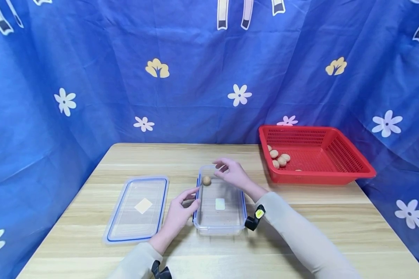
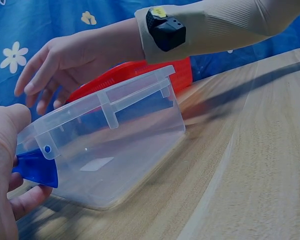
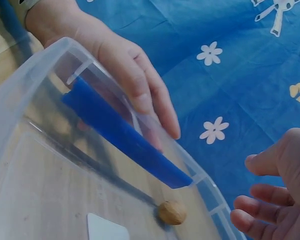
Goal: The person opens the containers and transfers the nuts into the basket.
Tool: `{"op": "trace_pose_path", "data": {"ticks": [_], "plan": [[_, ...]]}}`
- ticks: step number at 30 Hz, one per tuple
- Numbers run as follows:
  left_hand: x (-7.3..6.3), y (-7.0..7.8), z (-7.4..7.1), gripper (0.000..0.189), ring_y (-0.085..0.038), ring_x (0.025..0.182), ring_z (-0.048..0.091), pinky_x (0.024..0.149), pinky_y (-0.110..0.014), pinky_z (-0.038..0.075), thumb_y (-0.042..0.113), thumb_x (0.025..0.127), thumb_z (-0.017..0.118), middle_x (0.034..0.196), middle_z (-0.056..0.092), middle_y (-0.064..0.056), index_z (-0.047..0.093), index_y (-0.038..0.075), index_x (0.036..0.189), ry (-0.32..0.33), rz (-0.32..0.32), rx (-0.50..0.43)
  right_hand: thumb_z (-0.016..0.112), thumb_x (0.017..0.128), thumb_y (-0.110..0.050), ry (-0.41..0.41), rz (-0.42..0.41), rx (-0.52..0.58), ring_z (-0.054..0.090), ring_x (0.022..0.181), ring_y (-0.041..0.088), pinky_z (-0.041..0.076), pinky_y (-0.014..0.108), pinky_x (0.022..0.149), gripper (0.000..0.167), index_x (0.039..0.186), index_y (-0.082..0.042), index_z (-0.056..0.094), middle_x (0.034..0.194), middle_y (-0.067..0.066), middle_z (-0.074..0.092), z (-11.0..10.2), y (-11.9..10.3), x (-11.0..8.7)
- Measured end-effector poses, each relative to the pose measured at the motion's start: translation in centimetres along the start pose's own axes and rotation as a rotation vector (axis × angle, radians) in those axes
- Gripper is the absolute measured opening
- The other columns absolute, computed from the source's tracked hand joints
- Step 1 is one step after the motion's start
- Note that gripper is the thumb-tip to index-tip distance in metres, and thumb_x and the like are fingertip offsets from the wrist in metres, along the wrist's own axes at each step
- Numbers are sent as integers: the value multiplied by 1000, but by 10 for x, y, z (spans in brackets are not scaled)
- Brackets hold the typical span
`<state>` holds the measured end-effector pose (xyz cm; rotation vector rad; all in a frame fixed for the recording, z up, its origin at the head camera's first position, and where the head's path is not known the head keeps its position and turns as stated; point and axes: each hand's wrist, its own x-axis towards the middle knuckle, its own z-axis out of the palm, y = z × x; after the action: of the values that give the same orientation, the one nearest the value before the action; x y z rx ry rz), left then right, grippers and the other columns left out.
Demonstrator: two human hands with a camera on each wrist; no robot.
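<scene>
A clear plastic box [image 1: 227, 217] with blue side latches stands open on the table. Inside, near its far left corner, lies one walnut [image 3: 172, 212]. My left hand [image 1: 180, 211] rests against the box's left side, by the blue latch [image 2: 37, 169]; thumb and fingers touch the outside, none visibly curled round the wall. Over the box's far right part hovers my right hand [image 1: 233, 173], its fingers loosely bent, with nothing in them. In the right wrist view, the right hand's fingers [image 3: 262, 202] are apart from the walnut.
A clear lid [image 1: 127, 211] with a blue seal lies flat left of the box. At the back right stands a red basket [image 1: 314, 178] with several walnuts [image 1: 282, 161] at its left end. Behind the wooden table [image 1: 300, 236] hangs a blue patterned curtain [image 1: 195, 104].
</scene>
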<state>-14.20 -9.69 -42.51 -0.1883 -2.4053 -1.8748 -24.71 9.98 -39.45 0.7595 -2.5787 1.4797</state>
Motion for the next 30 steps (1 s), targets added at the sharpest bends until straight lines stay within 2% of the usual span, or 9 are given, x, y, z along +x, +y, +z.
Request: {"op": "trace_pose_path", "data": {"ticks": [5, 10, 21, 30], "plan": [[0, -1, 0, 37, -33, 106, 56, 85, -38, 51, 7, 86, 64, 117, 59, -19, 59, 4, 123, 2, 8, -1, 68, 80, -2, -32, 50, 21, 60, 81, 21, 51, 26, 71, 33, 113, 0, 62, 97, 14, 65, 9, 4, 4], [1, -1, 0, 37, -34, 106, 55, 85, -38, 51, 7, 86, 64, 117, 59, -20, 59, 4, 123, 0, 9, 0, 69, 82, -5, -56, 67, -39, 61, 81, 19, 51, 27, 70, 32, 113, -2, 62, 98, 12, 65, 13, 4, 7], [3, 1, -2, 38, -33, 107, 55, 87, -41, 50, 7, 86, 65, 119, 59, -17, 59, 5, 123, -1, 2, -7, 68, 83, -7, -156, 113, -45, 63, 85, 23, 52, 26, 73, 32, 114, -1, 61, 96, 12, 65, 25, 12, 14], [3, 1, -2, 38, -34, 107, 55, 88, -42, 49, 7, 85, 65, 119, 59, -17, 59, 4, 123, 3, 1, -6, 69, 83, -10, -218, 166, -144, 62, 92, 26, 52, 32, 78, 34, 115, -2, 59, 103, 16, 64, 31, 11, 16]]}}
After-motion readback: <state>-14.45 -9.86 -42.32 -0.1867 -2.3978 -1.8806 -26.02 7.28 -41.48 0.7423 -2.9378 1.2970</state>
